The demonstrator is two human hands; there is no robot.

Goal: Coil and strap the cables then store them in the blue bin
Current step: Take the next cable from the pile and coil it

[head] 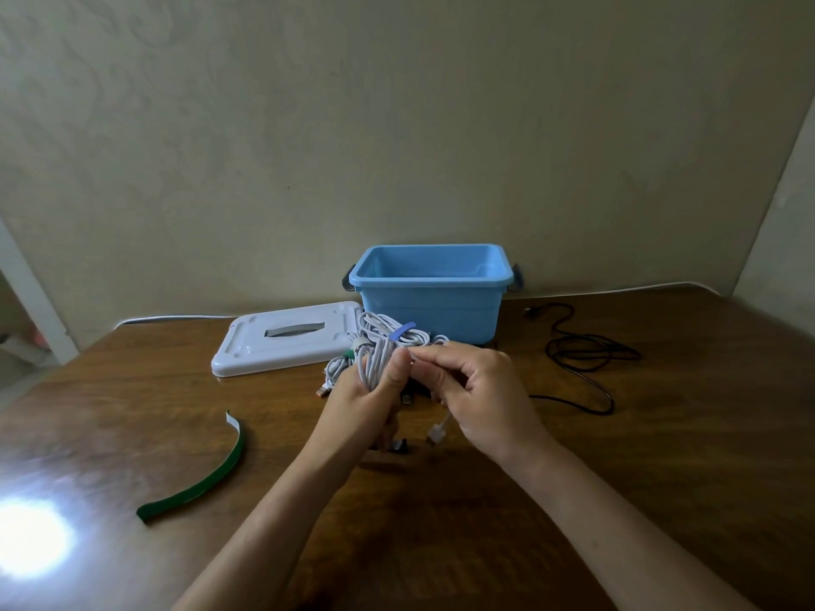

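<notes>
My left hand [370, 401] grips a folded bundle of white cable [374, 362] above the table, thumb pressed across its strands. My right hand [478, 396] pinches the same cable just right of that thumb, and the cable's white plug [437, 434] dangles below it. Behind the hands lies a white coil wrapped with a blue strap [402, 331]; another coil carries a green strap [349, 355]. The open blue bin [430, 297] stands at the back, against the wall. A loose black cable [586, 355] sprawls on the table to the right.
The bin's white lid [286, 337] lies flat to the left of the bin. A curved green strap [207, 476] rests on the wooden table [683, 434] at the front left. Dark plugs [399, 445] lie under my hands. Bright glare covers the table's left front corner.
</notes>
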